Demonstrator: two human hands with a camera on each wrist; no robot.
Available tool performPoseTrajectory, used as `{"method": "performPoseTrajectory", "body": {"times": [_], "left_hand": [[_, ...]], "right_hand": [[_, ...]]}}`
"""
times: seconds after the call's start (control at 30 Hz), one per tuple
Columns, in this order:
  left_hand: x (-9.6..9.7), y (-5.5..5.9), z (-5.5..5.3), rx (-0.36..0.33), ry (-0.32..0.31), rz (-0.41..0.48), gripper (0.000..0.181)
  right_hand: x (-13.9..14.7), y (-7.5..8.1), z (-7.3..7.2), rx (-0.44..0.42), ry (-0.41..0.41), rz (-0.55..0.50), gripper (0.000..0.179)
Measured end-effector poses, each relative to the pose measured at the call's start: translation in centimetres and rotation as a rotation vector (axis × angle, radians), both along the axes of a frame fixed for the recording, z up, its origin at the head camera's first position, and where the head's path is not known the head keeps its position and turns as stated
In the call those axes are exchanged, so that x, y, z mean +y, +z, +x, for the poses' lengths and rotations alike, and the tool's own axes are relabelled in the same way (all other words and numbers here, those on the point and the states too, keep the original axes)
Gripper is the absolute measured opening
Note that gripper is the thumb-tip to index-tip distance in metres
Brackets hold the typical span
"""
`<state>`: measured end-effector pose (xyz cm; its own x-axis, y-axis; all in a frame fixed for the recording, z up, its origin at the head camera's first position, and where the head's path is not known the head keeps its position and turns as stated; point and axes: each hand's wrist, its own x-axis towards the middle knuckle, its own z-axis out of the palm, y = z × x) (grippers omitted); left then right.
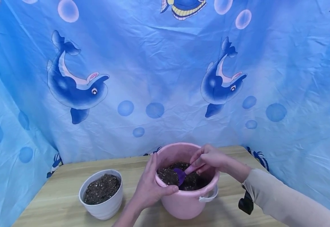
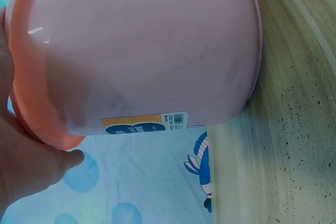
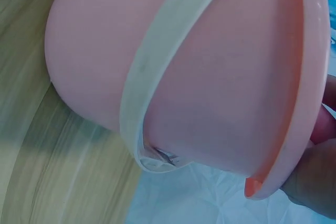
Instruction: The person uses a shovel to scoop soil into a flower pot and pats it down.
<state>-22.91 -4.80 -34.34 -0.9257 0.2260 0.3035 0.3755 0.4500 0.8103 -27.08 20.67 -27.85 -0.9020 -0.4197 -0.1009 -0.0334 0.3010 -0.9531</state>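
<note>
The right hand (image 1: 210, 157) pinches a purple-bladed trowel (image 1: 181, 176) in soil (image 1: 195, 183) inside the pink bucket (image 1: 183, 205) between the hands. The left hand (image 1: 151, 188) lies spread against the rim, a white pot (image 1: 106, 206) to its left.

A rumpled blue sea-print curtain (image 1: 156, 63) hangs behind the wood-grain tabletop (image 1: 60, 189), which spreads out toward six o'clock, and on the cloth I see one cartoon dolphin (image 1: 66, 86) curling at ten o'clock and its twin (image 1: 214, 85) at two. Straight up at twelve is a blue fish (image 1: 186, 5) with yellow-banded fins, only partly in view, with a pink-tinged bubble (image 1: 223, 5) at one and a darker blue bubble (image 1: 276, 112) at three.
</note>
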Motion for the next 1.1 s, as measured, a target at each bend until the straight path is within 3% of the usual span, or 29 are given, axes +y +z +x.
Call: {"method": "performPoseTrajectory", "body": {"times": [0.27,1.1], "left_hand": [[-0.1,-0.1,0.0,0.014,0.008,-0.003,0.130],[-0.2,-0.2,0.0,0.041,-0.002,0.017,0.130]], "right_hand": [[-0.4,0.1,0.0,-0.030,-0.059,-0.018,0.024],[1.0,0.7,1.0,-0.069,-0.065,-0.077,0.029]]}}
